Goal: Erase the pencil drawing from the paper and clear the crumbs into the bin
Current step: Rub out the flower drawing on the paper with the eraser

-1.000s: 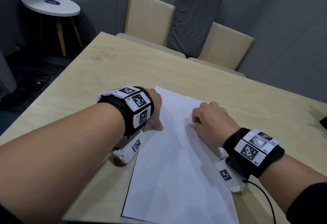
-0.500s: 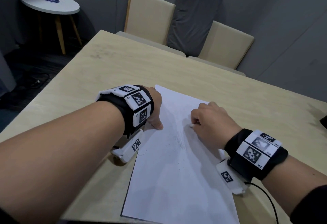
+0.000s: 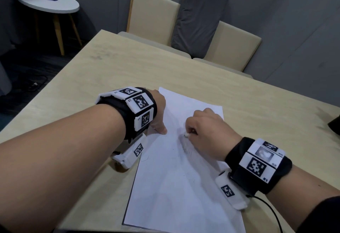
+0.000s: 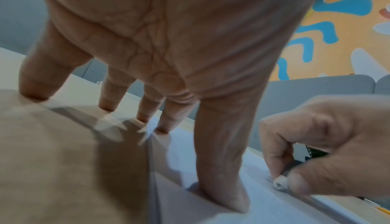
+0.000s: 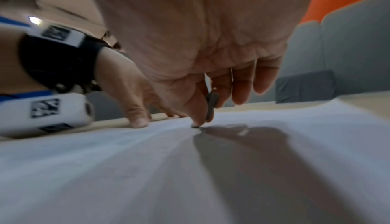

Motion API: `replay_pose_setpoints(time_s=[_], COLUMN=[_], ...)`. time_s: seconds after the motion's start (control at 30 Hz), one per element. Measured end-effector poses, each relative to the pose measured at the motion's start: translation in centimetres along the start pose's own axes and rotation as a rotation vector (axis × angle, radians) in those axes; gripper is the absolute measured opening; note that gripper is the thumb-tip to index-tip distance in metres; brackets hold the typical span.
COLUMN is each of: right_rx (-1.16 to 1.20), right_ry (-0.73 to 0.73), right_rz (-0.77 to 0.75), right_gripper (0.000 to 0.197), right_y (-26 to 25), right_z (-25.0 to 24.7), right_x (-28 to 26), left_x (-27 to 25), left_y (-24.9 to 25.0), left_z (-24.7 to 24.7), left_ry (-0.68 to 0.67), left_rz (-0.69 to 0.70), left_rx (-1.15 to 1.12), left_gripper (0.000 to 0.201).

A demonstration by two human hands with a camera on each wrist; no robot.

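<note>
The right hand [image 3: 206, 131] is pinching a slim eraser pen [image 4: 280, 181] between thumb and fingers, its white tip pressing on the paper [image 3: 184, 186] mid-sheet on the desk [image 3: 103, 78]. The left hand [image 3: 159, 111] is lying open, fingertips pinning the sheet's left edge. Short, light strokes away from the pinned edge should keep the paper from buckling. The sheet's long axis is running from the person toward the chairs [image 3: 152, 17]; the pen is leaning tip-down toward the left hand.

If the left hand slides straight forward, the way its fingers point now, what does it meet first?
Probably nothing close. The left hand presses the left edge of the paper, fingers pointing toward the far table edge. That stretch looks free; the beige chairs stand beyond it. Depth is uncertain.
</note>
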State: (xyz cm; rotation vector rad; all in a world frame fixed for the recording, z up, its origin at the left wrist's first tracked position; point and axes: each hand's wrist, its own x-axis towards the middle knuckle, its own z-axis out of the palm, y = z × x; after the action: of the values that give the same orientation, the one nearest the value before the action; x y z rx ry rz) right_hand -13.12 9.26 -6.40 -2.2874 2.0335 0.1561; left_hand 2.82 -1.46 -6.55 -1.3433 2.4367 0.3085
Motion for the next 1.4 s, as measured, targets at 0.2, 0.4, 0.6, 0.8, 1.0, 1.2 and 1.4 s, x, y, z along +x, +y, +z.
replay_pose_setpoints(time_s=[0.2, 0.4, 0.6, 0.8, 1.0, 1.2, 1.4], right_rx=[-0.008, -0.029, -0.012, 0.016, -0.001, -0.054, -0.079], right_ry=[-0.025, -0.019, -0.044, -0.056, -0.032, -0.013, -0.009], right_rz=[0.008, 0.058, 0.020, -0.021, -0.044, 0.030, 0.020], right_gripper=[0.013, 0.013, 0.012, 0.013, 0.010, 0.010, 0.010], right_y=[-0.1, 0.2, -0.6, -1.2, -1.4, -0.7, -1.0], right_z=[-0.5, -0.7, -0.6, -0.2, -0.4, -0.6, -0.6], right_x=[0.1, 0.3, 0.1, -0.1, -0.4, -0.3, -0.3], left_x=[0.1, 0.1, 0.1, 0.2, 0.2, 0.3, 0.3], left_y=[-0.1, -0.2, -0.2, -0.1, -0.2, -0.4, -0.2], left_z=[0.2, 0.2, 0.2, 0.2, 0.2, 0.3, 0.3], left_ry=[0.005, -0.002, 0.006, 0.007, 0.008, 0.010, 0.010], left_rz=[-0.006, -0.009, -0.009, -0.012, -0.009, -0.013, -0.011], left_rx=[-0.013, -0.015, -0.008, -0.020, -0.025, -0.033, -0.028], left_gripper=[0.068, 0.069, 0.070, 0.068, 0.069, 0.069, 0.070])
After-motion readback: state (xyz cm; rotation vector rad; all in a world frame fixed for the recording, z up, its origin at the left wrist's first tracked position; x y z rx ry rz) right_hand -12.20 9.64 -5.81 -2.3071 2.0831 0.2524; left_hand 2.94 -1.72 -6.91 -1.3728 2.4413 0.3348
